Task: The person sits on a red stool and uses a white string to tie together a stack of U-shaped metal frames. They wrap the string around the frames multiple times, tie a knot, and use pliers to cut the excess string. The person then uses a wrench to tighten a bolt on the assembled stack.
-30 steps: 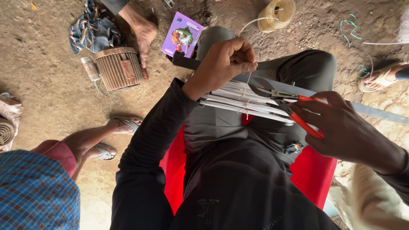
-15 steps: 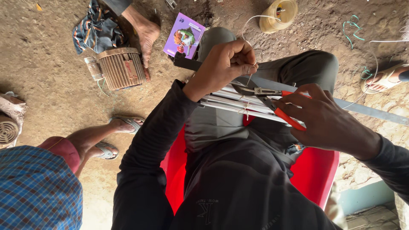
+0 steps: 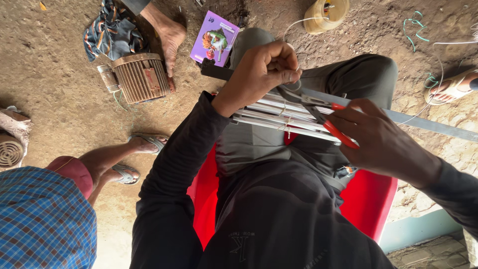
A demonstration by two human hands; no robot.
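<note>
My left hand [image 3: 264, 67] is closed above my lap, pinching a thin white string [image 3: 285, 107] that is tied round a bundle of white flat strips [image 3: 279, 117]. The bundle lies across my thighs. My right hand [image 3: 378, 137] grips red-handled scissors [image 3: 326, 117], whose dark blades point left and reach up to just below my left fingers. I sit on a red plastic chair [image 3: 371, 197].
On the dirt floor lie a ribbed brown motor housing [image 3: 139, 77], a purple packet [image 3: 216, 40], a spool of string [image 3: 326, 15] and a crumpled cloth [image 3: 112, 32]. Another person's bare foot [image 3: 169, 32] is beside them. A person in a blue checked shirt [image 3: 45, 221] sits at lower left.
My right hand has moved left with the scissors, bringing the blades up to the string under my left hand. My left hand has kept its pinch.
</note>
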